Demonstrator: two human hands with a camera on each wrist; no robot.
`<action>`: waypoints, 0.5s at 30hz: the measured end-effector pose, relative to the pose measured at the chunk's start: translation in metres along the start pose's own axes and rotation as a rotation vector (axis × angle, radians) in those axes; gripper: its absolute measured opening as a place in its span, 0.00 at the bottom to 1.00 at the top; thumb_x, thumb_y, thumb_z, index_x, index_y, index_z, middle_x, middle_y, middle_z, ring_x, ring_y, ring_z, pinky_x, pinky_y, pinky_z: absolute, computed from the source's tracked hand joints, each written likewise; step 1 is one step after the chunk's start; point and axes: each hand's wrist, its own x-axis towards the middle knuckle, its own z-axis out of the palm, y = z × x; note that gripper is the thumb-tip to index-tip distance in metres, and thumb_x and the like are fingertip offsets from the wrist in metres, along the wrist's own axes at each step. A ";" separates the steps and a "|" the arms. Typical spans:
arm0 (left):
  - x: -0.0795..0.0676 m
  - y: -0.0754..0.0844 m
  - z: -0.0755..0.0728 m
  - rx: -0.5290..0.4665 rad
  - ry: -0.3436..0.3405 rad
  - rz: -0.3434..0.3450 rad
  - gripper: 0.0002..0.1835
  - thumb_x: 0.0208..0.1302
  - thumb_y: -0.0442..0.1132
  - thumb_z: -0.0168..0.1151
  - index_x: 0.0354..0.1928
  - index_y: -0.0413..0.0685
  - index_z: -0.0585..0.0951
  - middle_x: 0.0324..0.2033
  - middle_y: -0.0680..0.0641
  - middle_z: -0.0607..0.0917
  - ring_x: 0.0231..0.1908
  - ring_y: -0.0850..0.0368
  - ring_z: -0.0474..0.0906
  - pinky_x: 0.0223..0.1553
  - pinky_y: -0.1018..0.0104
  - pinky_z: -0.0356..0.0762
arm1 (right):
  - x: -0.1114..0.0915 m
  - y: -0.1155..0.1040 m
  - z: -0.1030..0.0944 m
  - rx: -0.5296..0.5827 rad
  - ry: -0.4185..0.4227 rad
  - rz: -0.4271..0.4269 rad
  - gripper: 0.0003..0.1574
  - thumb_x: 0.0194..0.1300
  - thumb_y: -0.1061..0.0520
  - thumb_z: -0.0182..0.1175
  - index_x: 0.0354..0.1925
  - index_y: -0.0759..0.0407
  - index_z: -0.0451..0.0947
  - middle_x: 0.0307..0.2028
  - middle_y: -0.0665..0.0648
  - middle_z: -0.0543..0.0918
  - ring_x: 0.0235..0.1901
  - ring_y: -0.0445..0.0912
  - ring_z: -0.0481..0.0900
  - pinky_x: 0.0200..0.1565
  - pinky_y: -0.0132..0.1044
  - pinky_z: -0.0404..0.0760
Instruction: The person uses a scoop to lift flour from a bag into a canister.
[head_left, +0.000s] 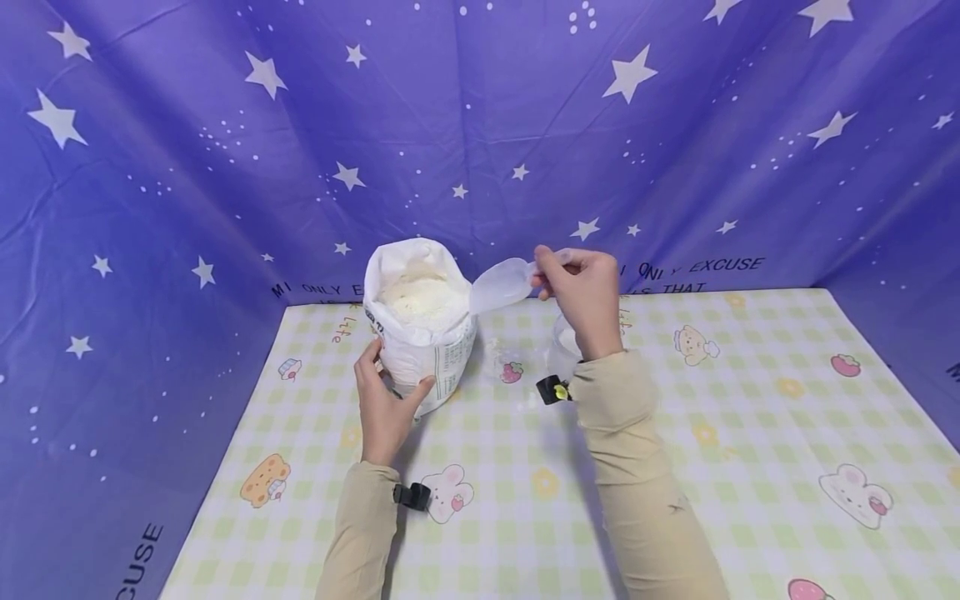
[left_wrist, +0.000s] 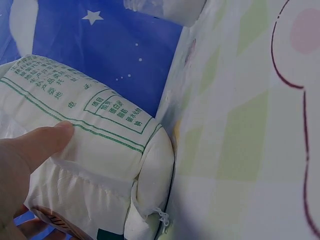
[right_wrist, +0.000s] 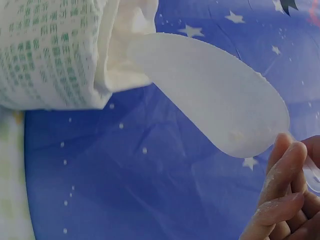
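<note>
A white flour bag (head_left: pixel 442 367) with green print stands upright, its top rolled open over pale powder (head_left: pixel 423 300). My left hand (head_left: pixel 386 408) grips the bag's near side low down. In the left wrist view the thumb (left_wrist: pixel 47 142) lies along the printed face, with fingers partly hidden beyond the bag. My right hand (head_left: pixel 585 292) pinches the handle of a translucent plastic scoop (head_left: pixel 501 286). The scoop's tip overlaps the bag's right rim. In the right wrist view a little powder clings to the scoop (right_wrist: pixel 215 95) and to the fingers (right_wrist: pixel 282 172).
A clear container (head_left: pixel 561 354) stands under the right forearm, partly hidden, with white inside. Some powder specks (head_left: pixel 495 343) show between it and the bag. The checked tablecloth (head_left: pixel 510 525) runs up to a blue star-printed curtain (head_left: pixel 465 125) behind and at the sides.
</note>
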 end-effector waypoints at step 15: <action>0.000 -0.001 0.001 0.004 0.005 0.003 0.51 0.51 0.37 0.78 0.72 0.42 0.56 0.68 0.39 0.62 0.67 0.47 0.62 0.68 0.56 0.68 | 0.002 -0.003 0.036 -0.286 -0.051 -0.081 0.19 0.67 0.51 0.63 0.24 0.60 0.87 0.19 0.55 0.85 0.18 0.47 0.80 0.20 0.29 0.75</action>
